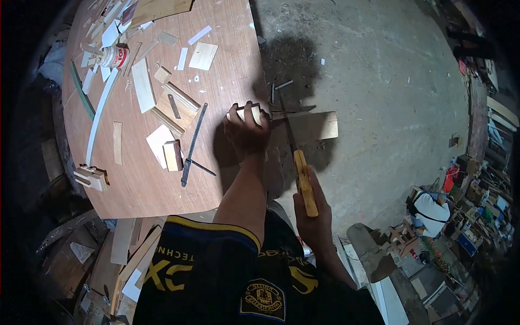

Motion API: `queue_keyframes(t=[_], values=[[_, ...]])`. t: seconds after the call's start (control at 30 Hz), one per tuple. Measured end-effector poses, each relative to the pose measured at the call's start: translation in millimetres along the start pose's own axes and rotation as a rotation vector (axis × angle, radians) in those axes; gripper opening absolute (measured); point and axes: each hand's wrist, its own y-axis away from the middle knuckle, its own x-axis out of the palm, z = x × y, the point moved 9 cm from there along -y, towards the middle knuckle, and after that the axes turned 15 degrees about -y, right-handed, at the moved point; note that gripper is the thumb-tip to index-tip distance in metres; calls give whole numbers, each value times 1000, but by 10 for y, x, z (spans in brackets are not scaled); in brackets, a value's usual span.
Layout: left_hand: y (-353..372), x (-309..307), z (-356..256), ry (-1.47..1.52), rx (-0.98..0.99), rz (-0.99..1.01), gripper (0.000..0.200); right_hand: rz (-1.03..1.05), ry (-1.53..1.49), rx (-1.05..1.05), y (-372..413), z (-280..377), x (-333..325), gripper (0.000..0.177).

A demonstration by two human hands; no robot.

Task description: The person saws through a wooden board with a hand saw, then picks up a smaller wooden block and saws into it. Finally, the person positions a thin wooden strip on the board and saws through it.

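My left hand (249,132) is wrapped over a small wooden block (250,114) at the right edge of the wooden table (216,162). Past the table's edge, my right hand (316,208) grips the yellow handle of a saw (305,184). The saw's thin dark blade points away from me, its far part close to a thin strip that sticks out from beside the block. Whether blade and strip touch, I cannot tell. A black saw blade tool (194,146) lies on the table left of my left forearm, near a small dark-sided block (173,156).
A labelled jar (115,56), wood offcuts (203,56) and a grooved wooden piece (176,108) lie on the table. A board (325,125) extends beyond its right edge. Another person (431,212) is at the lower right among stacked materials.
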Motion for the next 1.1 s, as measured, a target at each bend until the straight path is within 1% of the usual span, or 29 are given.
queue_keyframes(t=[0.03,0.1,0.17,0.23,0.27,0.33,0.37,0.4,0.43,0.47,0.53,0.57,0.63,0.7,0.9,1.0,1.1], values=[[7,-18,-1,-22,-1,-2,43,30,51,-21,-6,14,0,67],[4,-31,-14,-43,-3,-1,44,50,51,-38,-50,41,-8,66],[-17,-24,-4,0,-2,8,44,71,46,-61,-98,99,-7,66],[-5,-32,-13,-17,4,-5,43,89,-6,13,-116,104,-6,54],[-3,-44,-14,-28,6,-22,42,97,-4,13,-145,158,8,54],[-36,-137,-6,-33,8,-35,41,44,-180,217,-122,68,6,50],[-39,-194,-35,-27,19,-58,39,38,-175,221,-87,-6,32,50],[-44,-182,-71,-17,21,-64,39,23,-82,-4,-117,46,42,50],[-26,-166,-44,-12,-23,-72,40,10,13,-225,-90,143,45,49],[-18,-153,2,-10,-67,-82,40,6,14,-230,-87,107,28,49],[-14,-107,43,17,-70,-51,41,3,-11,-190,-97,70,2,48],[-2,-86,34,42,-41,-70,41,35,-37,-55,-99,-4,-23,49],[-44,-114,4,77,-12,-107,41,30,-67,-55,-97,52,-59,47],[-42,-140,-22,69,8,-101,40,20,-95,-53,-89,47,-90,45],[-67,-133,-20,103,-1,-88,41,16,-93,-68,-102,25,-71,45],[-37,-91,16,94,-18,-74,41,15,-111,-4,-52,-76,-28,44],[-38,-48,-11,90,-21,-52,42,-4,-83,-57,15,-231,-66,45]])
